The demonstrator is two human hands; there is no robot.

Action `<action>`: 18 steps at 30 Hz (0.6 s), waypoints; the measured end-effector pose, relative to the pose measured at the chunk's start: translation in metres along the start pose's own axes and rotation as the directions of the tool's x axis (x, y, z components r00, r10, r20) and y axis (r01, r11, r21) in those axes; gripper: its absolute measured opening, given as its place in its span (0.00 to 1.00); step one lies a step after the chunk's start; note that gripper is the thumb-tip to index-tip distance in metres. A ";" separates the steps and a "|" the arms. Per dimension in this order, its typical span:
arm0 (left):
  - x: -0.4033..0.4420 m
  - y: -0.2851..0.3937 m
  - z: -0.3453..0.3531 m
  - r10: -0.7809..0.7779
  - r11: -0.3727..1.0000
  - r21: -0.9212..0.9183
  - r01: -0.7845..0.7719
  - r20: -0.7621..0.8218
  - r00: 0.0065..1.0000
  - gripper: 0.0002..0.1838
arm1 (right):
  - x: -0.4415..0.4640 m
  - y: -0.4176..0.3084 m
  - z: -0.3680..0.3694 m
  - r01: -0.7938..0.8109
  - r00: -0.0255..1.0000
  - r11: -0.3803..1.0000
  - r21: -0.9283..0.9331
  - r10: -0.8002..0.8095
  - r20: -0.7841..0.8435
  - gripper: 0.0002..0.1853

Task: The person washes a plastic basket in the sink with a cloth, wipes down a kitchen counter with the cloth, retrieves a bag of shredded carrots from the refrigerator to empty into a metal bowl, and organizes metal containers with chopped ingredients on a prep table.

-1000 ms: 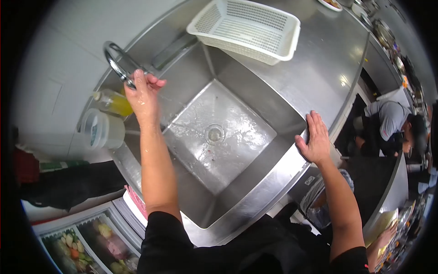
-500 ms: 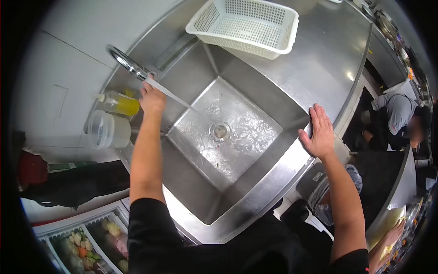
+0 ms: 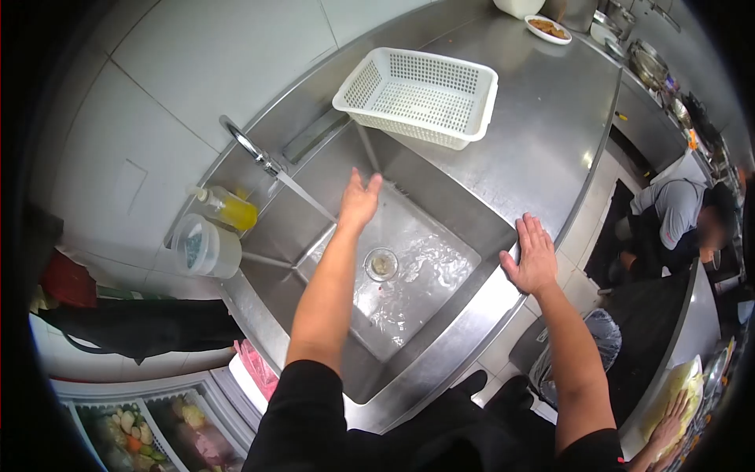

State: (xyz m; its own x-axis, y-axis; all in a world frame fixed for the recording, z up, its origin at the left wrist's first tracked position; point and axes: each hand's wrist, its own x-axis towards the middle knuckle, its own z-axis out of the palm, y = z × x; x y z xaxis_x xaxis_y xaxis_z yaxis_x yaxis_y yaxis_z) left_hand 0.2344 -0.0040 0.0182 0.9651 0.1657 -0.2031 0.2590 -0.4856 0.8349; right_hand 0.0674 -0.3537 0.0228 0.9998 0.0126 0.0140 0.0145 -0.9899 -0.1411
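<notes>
My left hand (image 3: 360, 202) is over the stainless sink (image 3: 370, 315), fingers apart and holding nothing. The faucet (image 3: 253, 148) at the left rim sends a stream of water down past my left wrist. Water ripples on the sink floor around the round drain (image 3: 381, 265), where some pale bits sit. My right hand (image 3: 534, 254) rests flat on the sink's right edge, fingers stretched out. A white perforated plastic basket (image 3: 421, 94) stands on the steel counter beyond the sink.
Left of the sink stand a bottle of yellow liquid (image 3: 230, 208) and a clear plastic tub (image 3: 208, 248). Compartments of cut vegetables (image 3: 134, 436) are at lower left. A lined bin (image 3: 599, 342) is at right; a person (image 3: 672, 212) crouches beyond. Another person's hand (image 3: 670, 425) touches a yellowish bag.
My left hand has moved from the faucet rightward to over the sink. The water still runs. My right hand stays on the edge. The view has shifted, showing more of the back counter.
</notes>
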 end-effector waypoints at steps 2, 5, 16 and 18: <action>0.019 0.013 0.005 0.041 0.953 -0.288 -0.090 -0.171 0.984 0.46 | -0.006 -0.005 0.006 -0.038 0.999 0.999 0.003 0.038 0.007 0.42; 0.034 0.049 0.015 0.091 0.928 -0.330 -0.171 -0.244 0.966 0.49 | -0.022 -0.018 0.007 -0.115 0.993 0.993 -0.004 0.115 0.012 0.44; 0.075 0.073 0.074 -0.016 0.627 -0.676 0.386 0.485 0.874 0.25 | -0.042 -0.024 0.005 -0.171 0.985 0.980 0.099 0.167 0.045 0.41; 0.042 0.061 0.055 0.005 0.724 -0.584 0.366 0.535 0.845 0.24 | -0.066 -0.032 0.012 -0.146 0.989 0.983 0.110 0.145 0.014 0.41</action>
State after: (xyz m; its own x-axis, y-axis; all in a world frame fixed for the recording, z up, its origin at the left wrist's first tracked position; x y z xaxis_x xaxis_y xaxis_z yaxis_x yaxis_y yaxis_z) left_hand 0.2927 -0.0739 0.0329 0.8380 -0.3213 -0.4411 0.5174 0.2105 0.8295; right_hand 0.0010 -0.3210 0.0144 0.9914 -0.1293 -0.0203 -0.1302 -0.9595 -0.2498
